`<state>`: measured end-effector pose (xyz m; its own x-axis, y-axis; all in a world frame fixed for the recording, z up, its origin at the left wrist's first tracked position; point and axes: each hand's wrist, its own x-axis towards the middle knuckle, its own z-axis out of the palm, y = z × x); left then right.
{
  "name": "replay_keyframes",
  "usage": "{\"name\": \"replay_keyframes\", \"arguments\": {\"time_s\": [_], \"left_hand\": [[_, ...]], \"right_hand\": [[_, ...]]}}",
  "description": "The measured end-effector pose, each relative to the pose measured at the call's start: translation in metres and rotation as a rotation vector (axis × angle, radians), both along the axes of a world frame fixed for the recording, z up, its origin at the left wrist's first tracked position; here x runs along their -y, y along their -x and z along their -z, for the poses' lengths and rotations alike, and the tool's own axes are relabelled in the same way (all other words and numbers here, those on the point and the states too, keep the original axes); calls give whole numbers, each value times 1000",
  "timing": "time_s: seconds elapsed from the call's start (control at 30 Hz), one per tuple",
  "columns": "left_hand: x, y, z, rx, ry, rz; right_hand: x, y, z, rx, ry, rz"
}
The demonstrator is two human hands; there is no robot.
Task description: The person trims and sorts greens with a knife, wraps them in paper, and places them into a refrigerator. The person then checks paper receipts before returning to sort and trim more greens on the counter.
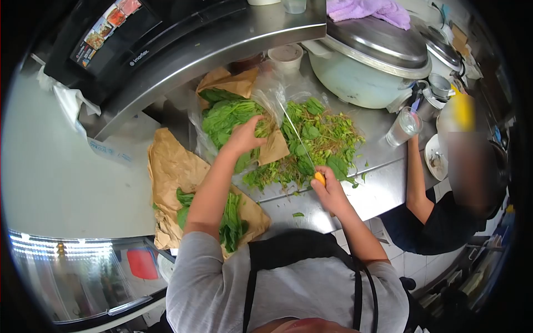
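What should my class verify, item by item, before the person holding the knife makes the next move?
1. Thin yellow-handled metal knife held in the person's right hand: ok.
2. Bare left hand apart from the knife: ok.
3. Shiny steel counter free of loose green leaves and stems: not ok, a pile covers part.
4. Co-worker's hand, at the clear glass tumbler, away from the knife: ok.
5. Knife touching the pile: cannot tell.

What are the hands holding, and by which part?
The right hand holds a knife by its yellow-orange handle. The left hand is at the leafy greens; whether it grips any cannot be told.
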<state>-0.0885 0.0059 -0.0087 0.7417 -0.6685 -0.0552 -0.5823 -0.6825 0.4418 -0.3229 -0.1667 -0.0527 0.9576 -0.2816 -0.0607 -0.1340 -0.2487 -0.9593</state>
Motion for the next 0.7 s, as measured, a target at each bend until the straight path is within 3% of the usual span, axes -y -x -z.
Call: {"name": "replay_keyframes", "arguments": {"time_s": [0.07, 0.17, 0.37, 0.47, 0.57, 0.67, 0.7], "left_hand": [[-10, -22, 38, -27, -257, -46], [-4, -17, 35, -53, -327, -164], [47, 21, 14, 62, -196, 5], [66, 15, 37, -238, -103, 101], [66, 15, 54, -605, 194, 20], [66, 31, 16, -763, 168, 117], [65, 32, 22, -691, 166, 148]], "right_hand": [[1, 4, -2, 32, 60, 31], [5, 15, 3, 87, 310, 43], [1, 12, -1, 174, 596, 64], [2, 6, -6, 178, 648, 79], [8, 5, -3, 168, 659, 103], [13, 6, -2, 153, 677, 102], [13, 7, -1, 147, 685, 95]]}}
